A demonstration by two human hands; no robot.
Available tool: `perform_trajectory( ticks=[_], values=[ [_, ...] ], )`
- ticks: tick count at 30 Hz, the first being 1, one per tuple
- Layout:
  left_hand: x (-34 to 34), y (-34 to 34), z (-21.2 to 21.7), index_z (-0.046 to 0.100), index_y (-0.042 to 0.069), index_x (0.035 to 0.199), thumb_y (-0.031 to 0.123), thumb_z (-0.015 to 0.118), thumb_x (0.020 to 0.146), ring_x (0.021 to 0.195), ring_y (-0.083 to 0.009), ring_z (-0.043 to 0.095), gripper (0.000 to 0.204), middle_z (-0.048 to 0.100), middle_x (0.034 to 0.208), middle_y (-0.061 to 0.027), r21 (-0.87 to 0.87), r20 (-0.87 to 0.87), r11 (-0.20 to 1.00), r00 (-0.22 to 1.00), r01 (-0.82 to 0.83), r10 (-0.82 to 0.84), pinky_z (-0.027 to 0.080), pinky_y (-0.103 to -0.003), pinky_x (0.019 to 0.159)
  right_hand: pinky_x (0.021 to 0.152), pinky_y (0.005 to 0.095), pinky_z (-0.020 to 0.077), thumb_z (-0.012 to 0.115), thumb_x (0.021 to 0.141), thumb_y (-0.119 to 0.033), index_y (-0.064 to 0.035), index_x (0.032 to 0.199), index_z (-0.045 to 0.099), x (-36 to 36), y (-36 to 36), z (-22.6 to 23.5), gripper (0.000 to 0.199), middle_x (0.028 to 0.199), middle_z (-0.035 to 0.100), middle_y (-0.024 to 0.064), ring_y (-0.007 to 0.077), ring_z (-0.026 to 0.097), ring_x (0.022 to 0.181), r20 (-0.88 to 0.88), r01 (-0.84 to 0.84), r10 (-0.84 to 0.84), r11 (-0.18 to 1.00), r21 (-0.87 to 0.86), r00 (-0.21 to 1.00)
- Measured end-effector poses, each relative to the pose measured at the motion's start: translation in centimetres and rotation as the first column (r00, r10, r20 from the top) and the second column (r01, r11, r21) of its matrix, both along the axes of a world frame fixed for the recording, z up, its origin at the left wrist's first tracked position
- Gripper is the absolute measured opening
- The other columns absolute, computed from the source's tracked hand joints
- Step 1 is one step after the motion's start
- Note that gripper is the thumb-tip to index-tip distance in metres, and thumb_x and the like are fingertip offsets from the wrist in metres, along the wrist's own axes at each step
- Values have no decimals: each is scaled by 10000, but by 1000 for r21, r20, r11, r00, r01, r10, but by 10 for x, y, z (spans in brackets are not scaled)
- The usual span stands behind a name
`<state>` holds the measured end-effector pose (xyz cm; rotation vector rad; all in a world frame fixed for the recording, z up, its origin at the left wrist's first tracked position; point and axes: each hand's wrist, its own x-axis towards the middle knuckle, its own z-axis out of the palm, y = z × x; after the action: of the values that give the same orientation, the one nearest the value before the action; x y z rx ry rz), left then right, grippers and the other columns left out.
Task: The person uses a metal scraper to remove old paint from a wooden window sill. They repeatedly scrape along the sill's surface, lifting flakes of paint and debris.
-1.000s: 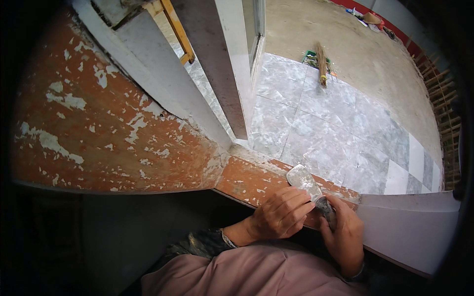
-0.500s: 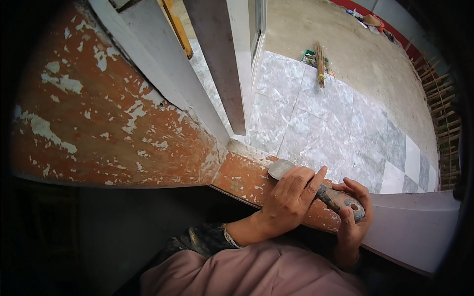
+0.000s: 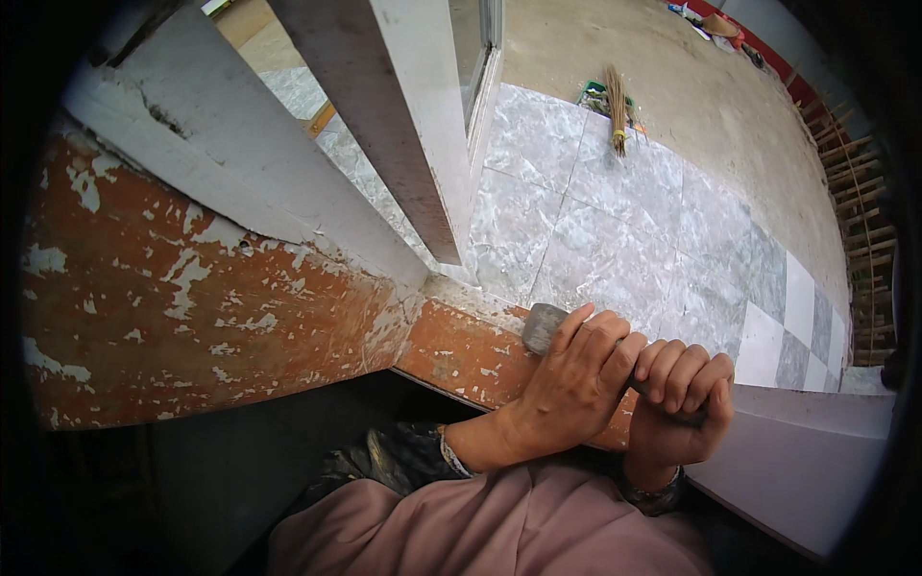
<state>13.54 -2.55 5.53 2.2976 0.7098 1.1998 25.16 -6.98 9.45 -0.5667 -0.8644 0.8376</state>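
Observation:
A paint scraper (image 3: pixel 545 329) with a grey metal blade lies over the narrow orange-brown board (image 3: pixel 461 348), which carries flecks of white paint. My left hand (image 3: pixel 571 384) is closed over the scraper near its blade, fingers pressed across it. Wrapped round the handle is my right hand (image 3: pixel 684 389), its fingers curled and covering nearly all of it. Whether the blade's edge touches the wood cannot be made out. To the left, a wider board (image 3: pixel 211 307) of the same colour shows patches of peeling white paint.
A white painted frame (image 3: pixel 384 125) stands upright beyond the boards. At the right, a smooth white board (image 3: pixel 797 442) continues past my right hand. Marbled tiles (image 3: pixel 615 240) cover the floor beyond, with a stick broom (image 3: pixel 616 110) by a green container (image 3: pixel 593 93). Bamboo slats (image 3: pixel 855 202) line the far right.
My right hand has closed its fingers around the scraper's handle, which showed before. The left hand has shifted slightly right, and the view has turned a little.

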Motion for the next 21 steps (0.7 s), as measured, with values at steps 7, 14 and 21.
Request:
perform_trajectory(
  ticks=[7,14,21],
  values=[
    [7,0,-5,513,28,1236,66,642,820,1131,-330,518,437,505,1152,-148,10,-19,1000,1000,-8,9,382,-519,1067,697,404,446,377,999,-223,-94,778,414,0,-1,-2,259,652,481,67,196,476,620,51,81,-80,997,-3,995],
    [7,1,-9,503,30,1223,64,650,809,1101,-341,522,440,503,1135,-150,39,-11,999,1000,-7,8,404,-512,1040,713,416,450,385,993,-209,-91,793,414,1,-4,-6,234,660,482,73,200,485,635,40,71,-71,997,5,997],
    [10,0,-10,472,31,1227,49,642,799,1119,-344,503,460,484,1134,-158,38,-23,999,1000,-21,22,391,-513,1039,782,419,445,405,970,-228,-89,906,418,-2,-3,-9,153,711,473,65,197,485,707,-64,115,-120,991,-70,991]
  ],
)
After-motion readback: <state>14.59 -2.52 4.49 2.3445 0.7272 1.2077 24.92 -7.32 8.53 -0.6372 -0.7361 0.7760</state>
